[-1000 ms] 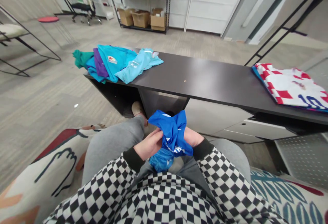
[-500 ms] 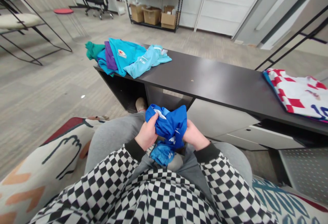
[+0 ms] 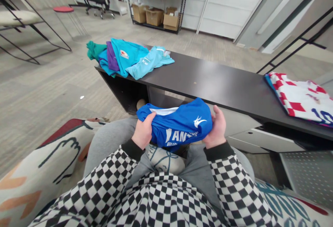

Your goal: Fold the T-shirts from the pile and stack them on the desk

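A blue jersey point(image 3: 179, 123) with white lettering and a white logo is stretched between my hands above my lap. My left hand point(image 3: 143, 130) pinches its left side near the white strip, thumb on top. At the other side, my right hand point(image 3: 216, 127) supports the jersey's right edge, with the thumb raised and the other fingers partly hidden behind the cloth. The lower part of the jersey hangs down between my knees.
A long dark bench point(image 3: 208, 78) stands in front of me. Several crumpled turquoise and light-blue garments point(image 3: 132, 55) lie on its left end. A folded red-and-white checked jersey point(image 3: 301, 98) rests at the right. Patterned cushioning point(image 3: 52, 161) is beside my leg.
My hands have moved apart and the bunched blue jersey is spread wider, showing more white lettering. My right hand has shifted right and its thumb has lifted.
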Demonstrator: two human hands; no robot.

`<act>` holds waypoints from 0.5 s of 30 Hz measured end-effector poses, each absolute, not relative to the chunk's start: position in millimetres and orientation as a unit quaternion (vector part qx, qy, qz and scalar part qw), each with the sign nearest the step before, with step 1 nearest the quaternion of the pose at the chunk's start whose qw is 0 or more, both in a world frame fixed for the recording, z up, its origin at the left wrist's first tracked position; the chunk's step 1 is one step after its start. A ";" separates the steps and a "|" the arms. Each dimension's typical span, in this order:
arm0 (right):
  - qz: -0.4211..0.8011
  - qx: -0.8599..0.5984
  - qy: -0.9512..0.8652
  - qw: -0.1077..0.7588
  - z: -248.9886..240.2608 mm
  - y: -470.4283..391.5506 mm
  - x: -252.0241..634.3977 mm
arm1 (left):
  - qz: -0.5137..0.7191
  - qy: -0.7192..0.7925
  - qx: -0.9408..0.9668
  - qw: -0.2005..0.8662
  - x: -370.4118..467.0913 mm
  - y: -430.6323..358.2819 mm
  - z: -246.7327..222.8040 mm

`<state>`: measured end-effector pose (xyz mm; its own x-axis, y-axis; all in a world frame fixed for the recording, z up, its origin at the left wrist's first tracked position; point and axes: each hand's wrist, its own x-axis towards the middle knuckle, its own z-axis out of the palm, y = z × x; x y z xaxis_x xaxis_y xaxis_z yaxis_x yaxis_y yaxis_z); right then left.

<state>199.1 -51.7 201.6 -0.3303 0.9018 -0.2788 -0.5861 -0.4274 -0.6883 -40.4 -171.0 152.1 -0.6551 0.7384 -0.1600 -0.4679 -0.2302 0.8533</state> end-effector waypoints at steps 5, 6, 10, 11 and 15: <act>0.771 -0.305 -0.266 0.491 214.4 -56.5 202.2 | 0.784 0.462 0.161 0.382 -45.6 -169.6 159.1; 0.765 -0.308 -0.267 0.498 214.0 -56.6 201.9 | 0.783 0.457 0.158 0.392 -44.8 -170.0 160.7; 0.746 -0.333 -0.262 0.514 208.2 -52.3 199.7 | 0.769 0.451 0.133 0.433 -40.3 -172.7 168.6; 0.741 -0.340 -0.265 0.514 206.7 -50.6 199.0 | 0.764 0.451 0.123 0.444 -40.1 -173.5 171.4; 0.727 -0.357 -0.275 0.519 202.8 -45.1 195.8 | 0.737 0.434 0.089 0.511 -42.2 -176.3 184.3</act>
